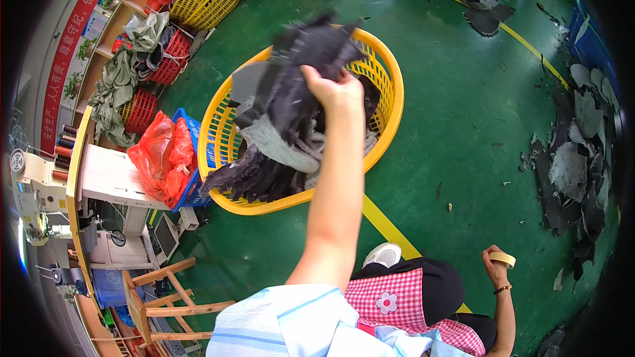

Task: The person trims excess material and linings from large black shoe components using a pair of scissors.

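My left hand is stretched out over a large yellow plastic basket, its thumb and fingers closed on a dark, fuzzy piece of material. That piece is smeared by motion along its upper edge. Beneath it, the basket holds a heap of dark and grey scraps; a light grey scrap lies on top, and a shaggy black one hangs near the rim. Low at the right, away from the basket, my right hand grips a roll of cream-coloured tape.
Dark and grey scraps lie piled on the green floor at right, with more scraps at the far side. A blue crate with red bags adjoins the basket's left. A wooden stool and sewing machine table stand left.
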Available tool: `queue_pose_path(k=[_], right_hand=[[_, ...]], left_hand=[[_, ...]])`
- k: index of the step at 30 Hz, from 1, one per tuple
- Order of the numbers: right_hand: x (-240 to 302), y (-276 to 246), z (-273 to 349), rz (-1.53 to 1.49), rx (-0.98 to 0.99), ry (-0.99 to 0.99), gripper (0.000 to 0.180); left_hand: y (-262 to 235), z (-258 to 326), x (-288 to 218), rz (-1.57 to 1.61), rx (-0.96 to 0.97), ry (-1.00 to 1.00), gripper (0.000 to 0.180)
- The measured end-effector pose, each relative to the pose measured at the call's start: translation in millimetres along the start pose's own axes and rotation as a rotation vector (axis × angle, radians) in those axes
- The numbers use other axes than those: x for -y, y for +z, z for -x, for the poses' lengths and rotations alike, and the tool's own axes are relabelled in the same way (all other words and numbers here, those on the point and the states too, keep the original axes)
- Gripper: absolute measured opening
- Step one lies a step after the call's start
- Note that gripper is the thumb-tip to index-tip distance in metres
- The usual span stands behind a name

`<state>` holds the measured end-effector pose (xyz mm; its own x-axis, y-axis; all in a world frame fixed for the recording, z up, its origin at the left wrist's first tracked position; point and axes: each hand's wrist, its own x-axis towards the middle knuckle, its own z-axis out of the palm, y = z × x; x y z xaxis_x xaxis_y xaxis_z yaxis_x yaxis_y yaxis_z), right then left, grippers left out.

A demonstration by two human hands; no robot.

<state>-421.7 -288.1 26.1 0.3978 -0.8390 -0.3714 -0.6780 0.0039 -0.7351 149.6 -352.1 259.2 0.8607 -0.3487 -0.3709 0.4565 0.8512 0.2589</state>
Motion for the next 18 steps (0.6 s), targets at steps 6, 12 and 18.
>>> queue_pose_path(k=[6, 12, 18], right_hand=[[11, 14, 9, 0.001, 0.071, 0.054, 0.019], [-9, 18, 15, -0.069, -0.029, 0.022, 0.018], [9, 39, -9, -0.124, 0.033, 0.064, 0.018]], left_hand=[[-89, -72, 52, -0.235, -0.338, -0.385, 0.075], [19, 15, -99, -2.031, 0.751, -0.100, 0.043], [-137, -69, -182, -2.344, 1.106, -0.269, 0.103]])
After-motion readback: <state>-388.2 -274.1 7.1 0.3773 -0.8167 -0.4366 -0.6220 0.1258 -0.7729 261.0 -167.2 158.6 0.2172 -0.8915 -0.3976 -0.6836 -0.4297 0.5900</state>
